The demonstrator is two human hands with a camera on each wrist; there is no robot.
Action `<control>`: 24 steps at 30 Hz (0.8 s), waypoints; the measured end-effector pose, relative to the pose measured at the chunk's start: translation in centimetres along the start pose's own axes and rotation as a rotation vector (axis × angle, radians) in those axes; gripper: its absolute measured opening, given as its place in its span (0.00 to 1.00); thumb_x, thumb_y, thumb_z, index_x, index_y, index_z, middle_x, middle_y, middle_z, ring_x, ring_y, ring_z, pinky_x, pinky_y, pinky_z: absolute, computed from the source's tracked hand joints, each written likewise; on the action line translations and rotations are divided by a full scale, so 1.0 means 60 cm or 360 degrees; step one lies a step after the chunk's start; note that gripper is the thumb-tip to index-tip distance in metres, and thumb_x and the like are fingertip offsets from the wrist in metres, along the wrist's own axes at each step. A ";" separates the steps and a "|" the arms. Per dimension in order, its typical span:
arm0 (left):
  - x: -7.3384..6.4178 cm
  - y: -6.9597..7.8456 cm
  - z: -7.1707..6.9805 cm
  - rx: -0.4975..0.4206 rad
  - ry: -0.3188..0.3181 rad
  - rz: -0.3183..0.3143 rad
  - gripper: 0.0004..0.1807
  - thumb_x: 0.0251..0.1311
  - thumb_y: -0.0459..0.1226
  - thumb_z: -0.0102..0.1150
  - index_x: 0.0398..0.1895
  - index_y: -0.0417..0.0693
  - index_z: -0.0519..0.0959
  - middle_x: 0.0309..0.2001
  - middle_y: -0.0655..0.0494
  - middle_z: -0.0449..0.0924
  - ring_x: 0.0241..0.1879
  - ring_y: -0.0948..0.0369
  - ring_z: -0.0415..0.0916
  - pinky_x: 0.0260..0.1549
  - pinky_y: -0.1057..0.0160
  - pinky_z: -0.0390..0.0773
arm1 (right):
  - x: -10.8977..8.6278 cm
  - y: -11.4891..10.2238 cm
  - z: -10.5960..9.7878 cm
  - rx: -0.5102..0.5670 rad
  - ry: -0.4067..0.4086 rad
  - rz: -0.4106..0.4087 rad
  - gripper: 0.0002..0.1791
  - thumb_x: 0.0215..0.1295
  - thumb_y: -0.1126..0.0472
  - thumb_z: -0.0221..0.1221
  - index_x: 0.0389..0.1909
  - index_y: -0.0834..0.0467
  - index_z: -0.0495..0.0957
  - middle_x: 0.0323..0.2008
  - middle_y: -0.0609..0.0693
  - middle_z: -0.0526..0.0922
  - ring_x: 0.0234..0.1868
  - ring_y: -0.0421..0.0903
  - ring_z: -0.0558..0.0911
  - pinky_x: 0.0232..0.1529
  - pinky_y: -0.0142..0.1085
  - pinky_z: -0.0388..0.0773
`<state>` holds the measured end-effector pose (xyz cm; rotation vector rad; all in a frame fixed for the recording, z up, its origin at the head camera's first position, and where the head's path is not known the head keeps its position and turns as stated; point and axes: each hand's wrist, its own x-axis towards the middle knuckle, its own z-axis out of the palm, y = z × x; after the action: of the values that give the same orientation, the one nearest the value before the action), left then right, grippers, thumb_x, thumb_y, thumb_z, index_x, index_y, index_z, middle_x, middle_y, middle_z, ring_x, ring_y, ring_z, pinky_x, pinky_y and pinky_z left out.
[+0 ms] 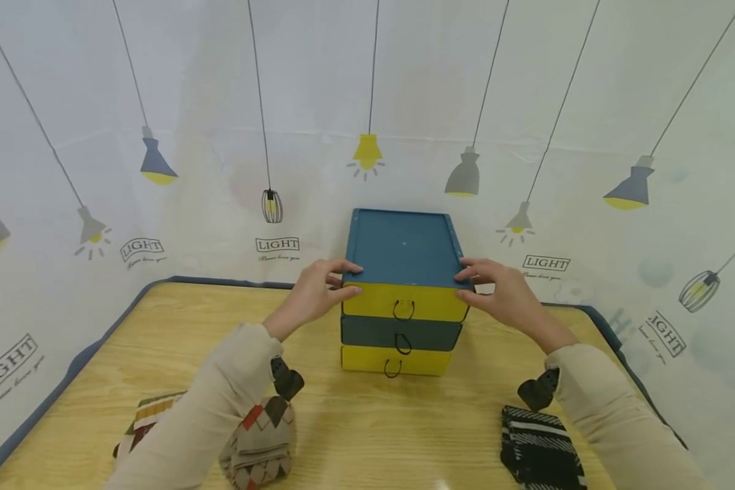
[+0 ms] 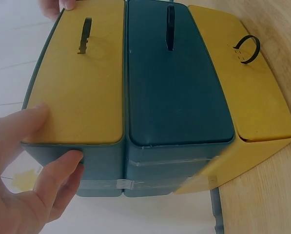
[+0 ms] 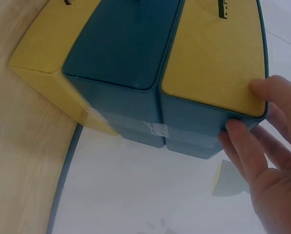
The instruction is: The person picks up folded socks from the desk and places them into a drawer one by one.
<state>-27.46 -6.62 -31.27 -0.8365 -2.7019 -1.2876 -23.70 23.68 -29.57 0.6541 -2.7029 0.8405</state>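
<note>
A three-tier drawer unit point(image 1: 404, 245) with a blue top stands at the back of the table. Its top drawer point(image 1: 370, 301) and bottom drawer point(image 1: 361, 359) have yellow fronts, and the middle drawer point(image 1: 367, 331) a dark teal one; each carries a black loop handle. My left hand point(image 1: 315, 289) grips the upper left corner, thumb on the yellow front and fingers along the side, as the left wrist view shows. At the opposite corner my right hand point(image 3: 277, 165) holds the unit the same way. All three drawers are pushed in. Clear tape point(image 2: 155, 181) runs across the side.
Folded argyle socks point(image 1: 260, 446) and striped ones point(image 1: 153, 408), partly hidden by the left sleeve, lie at the front left of the wooden table point(image 1: 367, 422). Black-and-white socks point(image 1: 542, 449) lie at front right. A wall covering point(image 1: 318, 82) with printed lamps rises behind.
</note>
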 end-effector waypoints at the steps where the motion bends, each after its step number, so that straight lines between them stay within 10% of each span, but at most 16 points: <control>1: 0.000 -0.001 0.000 0.0002 0.0004 0.0006 0.17 0.55 0.38 0.59 0.49 0.48 0.75 0.49 0.48 0.71 0.41 0.51 0.74 0.38 0.57 0.76 | 0.003 -0.002 -0.001 -0.0027 -0.0013 -0.0013 0.13 0.55 0.63 0.61 0.42 0.63 0.78 0.55 0.60 0.70 0.44 0.57 0.77 0.41 0.47 0.75; 19: -0.006 -0.002 0.003 -0.0066 -0.0006 0.0028 0.21 0.58 0.39 0.55 0.56 0.51 0.71 0.53 0.46 0.67 0.46 0.50 0.72 0.42 0.56 0.75 | 0.027 -0.011 -0.005 -0.0163 -0.0054 0.0018 0.15 0.55 0.53 0.61 0.36 0.61 0.82 0.42 0.56 0.80 0.38 0.52 0.79 0.37 0.45 0.76; 24: -0.026 0.010 0.014 -0.0175 0.0206 0.0098 0.26 0.58 0.39 0.55 0.61 0.50 0.66 0.49 0.43 0.63 0.47 0.51 0.67 0.45 0.55 0.73 | 0.029 -0.012 -0.005 -0.0166 -0.0076 -0.0018 0.14 0.54 0.54 0.61 0.36 0.61 0.82 0.41 0.56 0.80 0.37 0.52 0.79 0.38 0.44 0.76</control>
<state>-25.69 -6.41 -31.81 -0.8084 -2.5066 -1.4346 -24.83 22.72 -28.39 0.6741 -2.7609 0.6843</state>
